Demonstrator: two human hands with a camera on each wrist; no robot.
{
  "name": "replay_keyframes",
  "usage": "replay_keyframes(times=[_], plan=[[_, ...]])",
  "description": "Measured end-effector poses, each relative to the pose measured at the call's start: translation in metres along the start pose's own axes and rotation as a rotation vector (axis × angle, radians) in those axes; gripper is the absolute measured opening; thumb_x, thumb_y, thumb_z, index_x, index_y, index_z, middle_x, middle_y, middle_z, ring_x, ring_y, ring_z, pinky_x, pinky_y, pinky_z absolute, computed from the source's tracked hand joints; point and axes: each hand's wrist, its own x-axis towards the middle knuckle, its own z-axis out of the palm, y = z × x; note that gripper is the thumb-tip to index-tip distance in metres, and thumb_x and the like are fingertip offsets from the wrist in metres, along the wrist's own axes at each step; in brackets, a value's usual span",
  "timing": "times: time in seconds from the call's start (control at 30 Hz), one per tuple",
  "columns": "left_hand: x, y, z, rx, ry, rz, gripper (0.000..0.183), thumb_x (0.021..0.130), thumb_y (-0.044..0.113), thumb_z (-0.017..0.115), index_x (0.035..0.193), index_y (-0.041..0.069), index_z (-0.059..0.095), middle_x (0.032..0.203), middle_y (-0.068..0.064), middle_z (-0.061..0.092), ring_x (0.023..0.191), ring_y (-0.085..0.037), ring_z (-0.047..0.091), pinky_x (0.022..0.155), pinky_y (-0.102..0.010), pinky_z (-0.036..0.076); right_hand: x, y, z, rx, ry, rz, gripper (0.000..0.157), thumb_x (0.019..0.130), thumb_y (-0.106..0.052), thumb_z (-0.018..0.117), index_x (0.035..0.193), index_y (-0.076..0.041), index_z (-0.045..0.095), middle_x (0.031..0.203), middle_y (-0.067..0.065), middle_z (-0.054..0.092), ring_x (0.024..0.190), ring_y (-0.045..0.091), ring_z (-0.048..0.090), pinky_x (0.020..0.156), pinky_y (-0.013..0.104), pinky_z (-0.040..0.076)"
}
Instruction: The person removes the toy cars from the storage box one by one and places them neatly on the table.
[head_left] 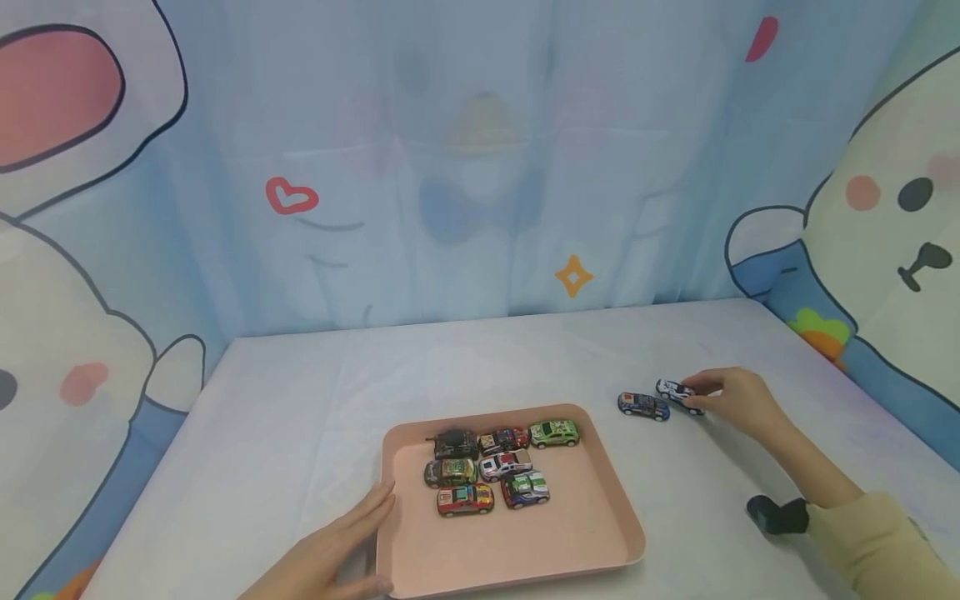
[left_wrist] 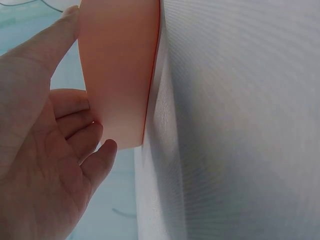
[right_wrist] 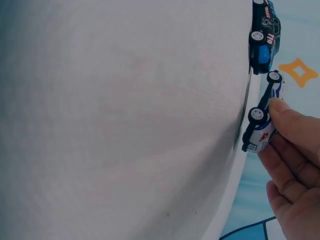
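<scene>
My right hand (head_left: 738,402) pinches a white and dark toy car (head_left: 677,393) between thumb and fingers. In the right wrist view this white toy car (right_wrist: 263,117) tilts slightly off the table. Beside it a dark blue toy car (head_left: 643,406) stands on the table. My left hand (head_left: 330,542) rests against the left rim of a pink tray (head_left: 570,533); in the left wrist view its fingertips (left_wrist: 107,150) touch the tray's outer wall (left_wrist: 117,75). Several toy cars sit grouped in the tray's upper left part, among them a green car (head_left: 554,433) and a red one (head_left: 465,500).
A white cloth covers the table (head_left: 315,400). Behind it hangs a light blue curtain (head_left: 450,275) with cartoon prints. A black strap-like device (head_left: 778,515) sits at my right wrist, next to a beige sleeve (head_left: 877,542).
</scene>
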Motion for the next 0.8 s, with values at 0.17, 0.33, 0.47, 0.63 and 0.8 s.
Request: replay_keyframes(times=[0.17,0.33,0.47,0.63,0.8], plan=[[0.000,-0.001,0.001,-0.003,0.010,0.013,0.082,0.085,0.050,0.062,0.141,-0.004,0.035,0.150,-0.017,0.022,0.128,-0.036,0.033,0.097,-0.043,0.040,0.001,-0.001,0.001,-0.024,-0.025,-0.010,0.029,0.079,-0.007,0.073,0.102,0.008,0.066,0.090,0.020,0.066,0.086,0.039,0.058,0.062,0.042,0.053],[0.000,-0.001,0.001,0.000,0.016,0.028,0.082,0.085,0.049,0.063,0.141,-0.004,0.036,0.149,-0.018,0.023,0.127,-0.037,0.034,0.096,-0.043,0.041,0.001,-0.006,0.002,-0.046,-0.044,-0.031,0.026,0.077,-0.002,0.073,0.098,0.010,0.065,0.086,0.019,0.065,0.081,0.036,0.059,0.061,0.041,0.053],[-0.001,-0.002,0.002,0.003,0.024,0.045,0.082,0.085,0.048,0.063,0.141,-0.004,0.035,0.149,-0.020,0.024,0.127,-0.038,0.035,0.095,-0.043,0.042,0.002,-0.012,0.003,-0.094,-0.059,-0.038,0.024,0.077,0.000,0.073,0.097,0.010,0.065,0.086,0.019,0.065,0.081,0.035,0.059,0.067,0.045,0.051],[-0.001,-0.002,0.002,0.010,0.025,0.050,0.082,0.085,0.048,0.063,0.141,-0.004,0.035,0.149,-0.019,0.023,0.127,-0.037,0.035,0.095,-0.042,0.042,0.003,-0.016,0.006,-0.139,-0.062,-0.024,0.023,0.076,0.002,0.073,0.095,0.011,0.064,0.086,0.021,0.064,0.084,0.038,0.059,0.072,0.048,0.050],[0.000,-0.001,0.001,0.024,0.021,0.031,0.082,0.085,0.050,0.061,0.141,-0.004,0.036,0.150,-0.016,0.022,0.128,-0.036,0.034,0.096,-0.043,0.041,0.006,-0.015,0.010,-0.191,-0.058,-0.021,0.022,0.074,0.004,0.074,0.093,0.011,0.065,0.083,0.018,0.065,0.081,0.035,0.061,0.071,0.046,0.051]])
